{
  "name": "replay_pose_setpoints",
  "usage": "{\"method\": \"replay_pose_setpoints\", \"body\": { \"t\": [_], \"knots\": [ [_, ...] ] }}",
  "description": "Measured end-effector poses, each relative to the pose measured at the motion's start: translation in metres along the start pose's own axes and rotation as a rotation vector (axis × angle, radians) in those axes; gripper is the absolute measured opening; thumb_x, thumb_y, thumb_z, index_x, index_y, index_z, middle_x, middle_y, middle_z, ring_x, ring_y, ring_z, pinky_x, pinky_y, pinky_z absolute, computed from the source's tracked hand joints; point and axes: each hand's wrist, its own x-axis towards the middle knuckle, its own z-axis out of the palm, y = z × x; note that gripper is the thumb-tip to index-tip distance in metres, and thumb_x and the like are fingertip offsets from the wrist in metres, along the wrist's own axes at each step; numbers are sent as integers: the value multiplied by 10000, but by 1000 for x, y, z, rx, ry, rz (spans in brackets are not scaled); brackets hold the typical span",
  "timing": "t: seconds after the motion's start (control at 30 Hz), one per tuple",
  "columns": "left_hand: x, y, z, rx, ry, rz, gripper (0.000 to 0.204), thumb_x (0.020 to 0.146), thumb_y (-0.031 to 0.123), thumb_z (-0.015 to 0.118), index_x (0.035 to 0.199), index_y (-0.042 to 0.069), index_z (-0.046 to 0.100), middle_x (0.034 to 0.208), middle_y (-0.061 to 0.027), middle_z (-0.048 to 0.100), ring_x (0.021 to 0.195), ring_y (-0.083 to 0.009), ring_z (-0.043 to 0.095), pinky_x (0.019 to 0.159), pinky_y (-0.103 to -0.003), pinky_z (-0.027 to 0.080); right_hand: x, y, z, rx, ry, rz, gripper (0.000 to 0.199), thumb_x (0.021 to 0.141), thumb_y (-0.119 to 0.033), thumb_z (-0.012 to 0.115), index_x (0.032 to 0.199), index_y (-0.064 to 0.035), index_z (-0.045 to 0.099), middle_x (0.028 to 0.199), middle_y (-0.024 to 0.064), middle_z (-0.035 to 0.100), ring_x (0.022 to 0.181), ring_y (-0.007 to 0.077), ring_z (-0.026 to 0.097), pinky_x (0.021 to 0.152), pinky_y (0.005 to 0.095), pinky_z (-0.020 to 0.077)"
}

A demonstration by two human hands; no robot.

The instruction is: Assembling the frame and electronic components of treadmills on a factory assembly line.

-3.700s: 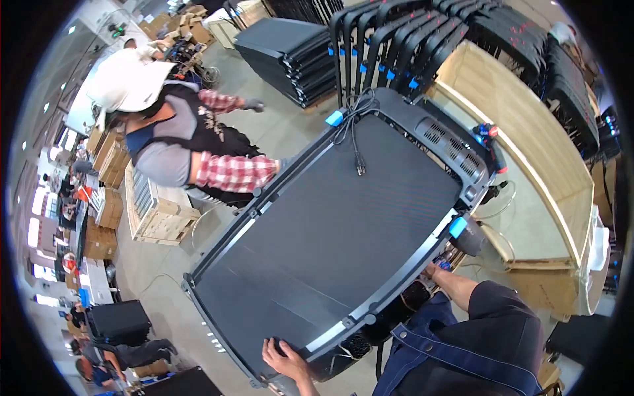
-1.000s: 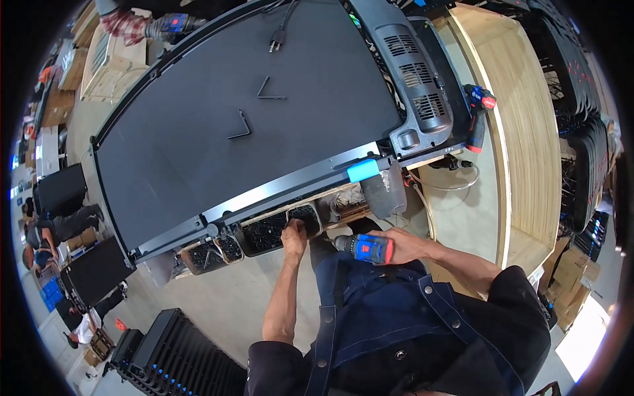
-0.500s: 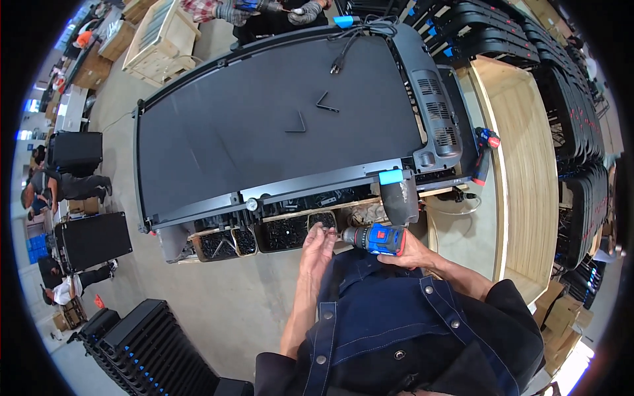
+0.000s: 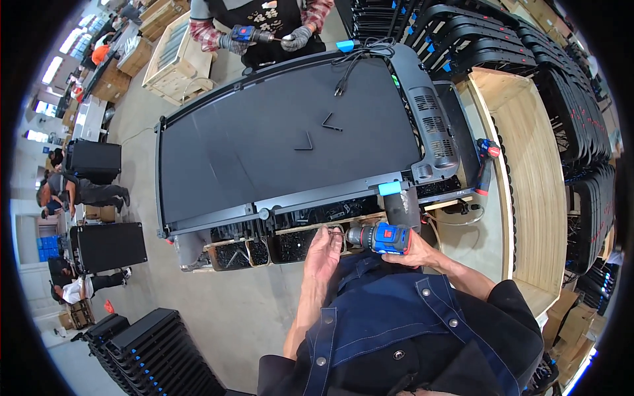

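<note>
Left fingers (image 4: 323,237), up from the parts bin (image 4: 290,260) beside them, now pinch the drill (image 4: 386,237) at its tip, so both hands share it; right fingers (image 4: 403,259) clasp its rear.

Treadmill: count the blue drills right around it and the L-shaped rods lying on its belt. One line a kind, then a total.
Blue drills: 3
L-shaped rods: 2
Total: 5

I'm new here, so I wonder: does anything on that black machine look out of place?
Two L-shaped pieces lie loose on the black deck, near the plug; unattached, they look slightly stray. No spill or damage stands out.
</note>
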Motion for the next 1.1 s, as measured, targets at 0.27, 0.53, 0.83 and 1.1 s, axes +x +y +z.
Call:
{"method": "replay_pose_setpoints", "body": {
  "t": [0.27, 0.53, 0.83, 1.1],
  "knots": [
    [8, -1, 25, 75, 109, -27, 119, 960, 84, 670, 1053, 17, 640, 1010, -114, 671, 969, -221, 680, 876, -290, 606, -1, -9, -22, -80, -1, 16, 467, 752, -183, 820, 1131, 13, 628, 957, 113, 712, 843, 178, 646, 855, 346, 544],
    [10, -2, 51, 350, 126, 171, 161, 921, 87, 731, 1042, 21, 648, 952, -99, 685, 940, -227, 699, 831, -312, 616, 8, -22, -38, -163, -26, -142, 539, 721, -202, 833, 1197, -40, 639, 1030, 155, 717, 903, 312, 702, 832, 384, 560],
    [14, 7, 88, 473, 111, 292, 243, 946, 101, 708, 1153, 9, 624, 1025, -92, 663, 948, -224, 702, 856, -321, 608, 21, -30, -35, -208, 106, -385, 552, 738, -207, 838, 1211, -31, 615, 1049, 141, 707, 925, 320, 700, 825, 394, 568],
    [60, 44, 125, 657, -15, 319, 437, 1022, 294, 605, 1334, 8, 498, 1090, -133, 655, 960, -281, 699, 838, -347, 605, 26, -42, -33, 56, 261, -124, 400, 791, -193, 806, 1081, 9, 621, 940, 107, 678, 877, 186, 642, 846, 351, 534]
  ]
}}
